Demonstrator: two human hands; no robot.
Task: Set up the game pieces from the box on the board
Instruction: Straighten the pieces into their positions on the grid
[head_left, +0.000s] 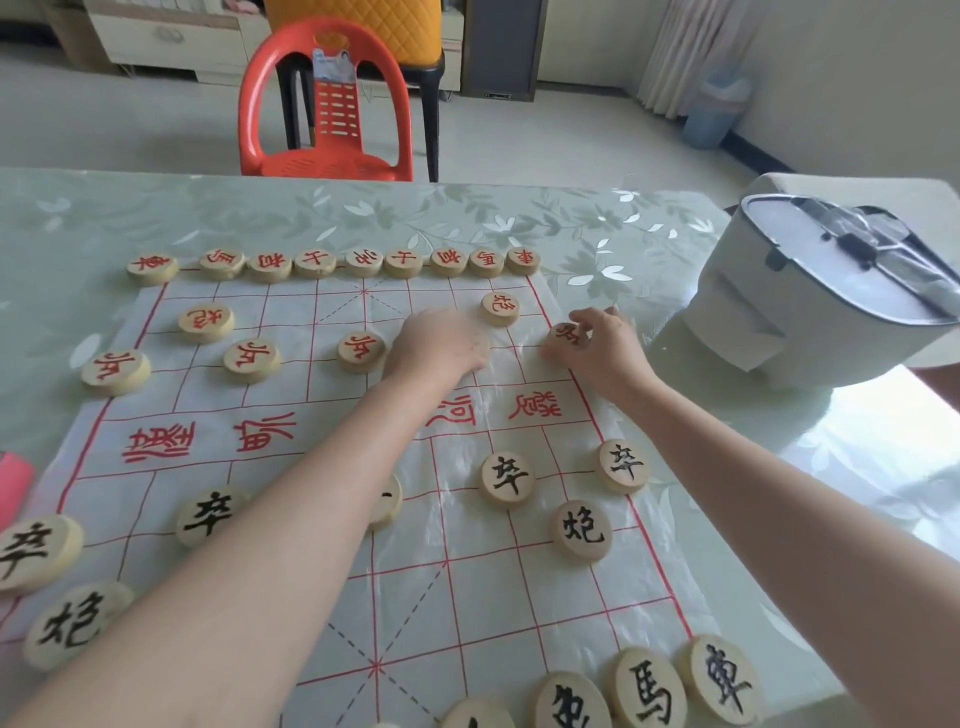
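A thin plastic board (467, 597) with red grid lines lies on the table. Round wooden pieces stand on it. Red-lettered ones fill the far row (358, 261), with more on the lines in front of it. Black-lettered ones (506, 478) stand on the near half. My right hand (605, 348) pinches a red-lettered piece (563, 331) at the board's far right edge. My left hand (441, 349) is back-up, with fingers curled down onto the board just left of it. Anything under that hand is hidden.
A white appliance with a grey lid (810, 296) stands on the table right of the board. A pink object (13, 488) pokes in at the left edge. A red plastic chair (327, 104) stands beyond the floral-covered table (519, 218).
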